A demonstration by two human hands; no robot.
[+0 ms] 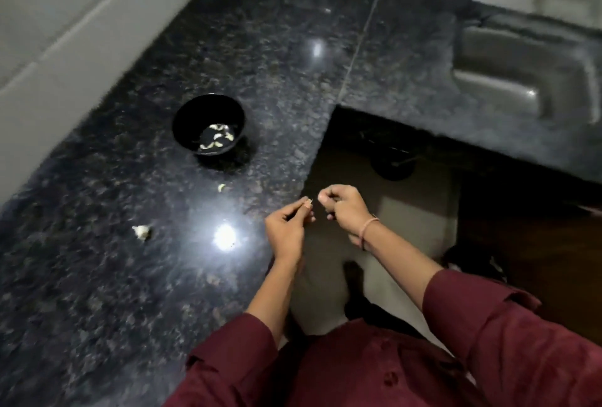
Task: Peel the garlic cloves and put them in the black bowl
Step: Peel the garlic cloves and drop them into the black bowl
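Note:
The black bowl (208, 124) stands on the dark granite counter (107, 276) with several peeled garlic cloves (217, 137) at its bottom. One small clove (221, 187) lies on the counter in front of the bowl. A white clump of garlic (142, 231) lies further left. My left hand (286, 227) and my right hand (342, 209) are held close together past the counter's edge. The left fingertips pinch a small pale piece (308, 203), probably a clove or its skin. The right hand's fingers are curled, and what they hold is too small to make out.
A steel sink (521, 70) is set into the counter at the right. Grey wall tiles (65, 31) border the counter at the left. Below the hands is the floor (404, 211), with a dark round object (392, 167) under the counter.

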